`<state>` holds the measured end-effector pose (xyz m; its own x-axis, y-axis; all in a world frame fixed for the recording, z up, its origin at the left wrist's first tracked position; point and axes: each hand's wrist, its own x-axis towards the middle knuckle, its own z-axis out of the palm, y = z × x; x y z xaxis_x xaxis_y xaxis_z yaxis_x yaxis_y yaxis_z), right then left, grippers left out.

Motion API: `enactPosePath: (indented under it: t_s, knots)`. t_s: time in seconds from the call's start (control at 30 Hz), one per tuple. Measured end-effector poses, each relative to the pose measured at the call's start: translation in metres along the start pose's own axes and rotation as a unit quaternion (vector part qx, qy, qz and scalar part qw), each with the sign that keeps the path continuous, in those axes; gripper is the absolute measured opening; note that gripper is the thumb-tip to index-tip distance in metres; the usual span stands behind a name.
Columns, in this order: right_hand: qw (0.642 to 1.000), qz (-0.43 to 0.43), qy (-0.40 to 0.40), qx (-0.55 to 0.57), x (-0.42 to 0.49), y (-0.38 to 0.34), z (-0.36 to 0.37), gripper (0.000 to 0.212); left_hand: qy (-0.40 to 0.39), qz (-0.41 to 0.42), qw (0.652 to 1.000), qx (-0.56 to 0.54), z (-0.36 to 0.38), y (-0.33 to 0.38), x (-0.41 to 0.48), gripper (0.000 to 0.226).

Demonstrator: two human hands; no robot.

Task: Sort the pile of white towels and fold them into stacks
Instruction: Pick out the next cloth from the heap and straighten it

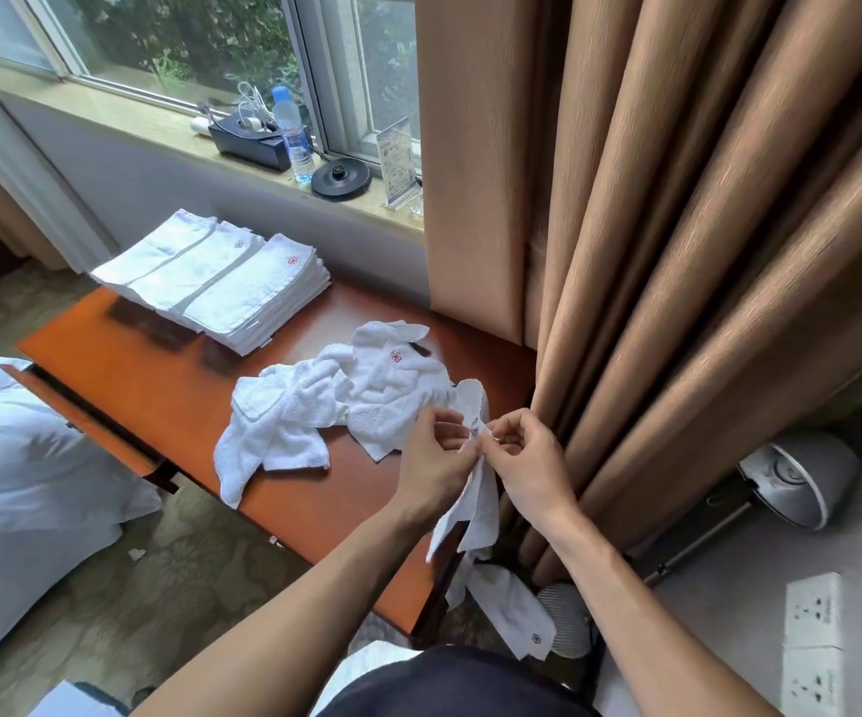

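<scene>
Limp, nubby white terry towel (481, 504)

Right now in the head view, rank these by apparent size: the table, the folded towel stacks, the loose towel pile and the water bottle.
1. table
2. folded towel stacks and loose towel pile: they look about alike, and the pile is nearer, so unranked
3. water bottle

Soft daylight from the window (185, 38); edges bend, slightly blurred.
</scene>
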<state>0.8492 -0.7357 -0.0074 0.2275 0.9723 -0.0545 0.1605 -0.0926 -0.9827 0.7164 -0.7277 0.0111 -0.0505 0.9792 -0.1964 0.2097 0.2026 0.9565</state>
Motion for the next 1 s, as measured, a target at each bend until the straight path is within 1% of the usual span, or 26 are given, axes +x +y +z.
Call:
enactPosePath:
  t_s: [0.07, 0.17, 0.23, 0.43, 0.77, 0.9, 1.0]
  knots:
    - [1.000, 0.000, 0.000, -0.004, -0.001, 0.002, -0.002, 0.022, 0.007, -0.026, 0.999, -0.034, -0.001, -0.001, 0.000, 0.027]
    - [1.000, 0.005, 0.020, -0.012, -0.001, 0.008, -0.003, 0.022, 0.034, -0.064, 0.993, -0.092, -0.004, -0.003, 0.003, 0.029]
    - [1.000, 0.008, 0.027, -0.007, 0.000, 0.010, -0.004, 0.022, 0.046, -0.075, 0.990, -0.108, -0.007, -0.002, 0.007, 0.031]
    - [1.000, 0.011, -0.001, 0.016, -0.002, 0.008, 0.005, 0.023, 0.037, -0.072, 0.993, -0.087, -0.003, -0.005, 0.003, 0.027]
    - [0.999, -0.006, -0.006, 0.031, 0.001, 0.000, 0.000, 0.029, 0.010, -0.061, 0.996, -0.067, -0.004, 0.001, 0.007, 0.030]
    - [0.999, -0.007, -0.021, 0.023, 0.006, -0.005, -0.004, 0.024, -0.019, -0.063, 0.996, -0.067, -0.006, 0.005, 0.009, 0.031]
    - [0.998, 0.010, -0.041, 0.040, 0.007, -0.007, -0.002, 0.017, -0.016, -0.054, 0.997, -0.061, -0.009, 0.006, 0.010, 0.029]
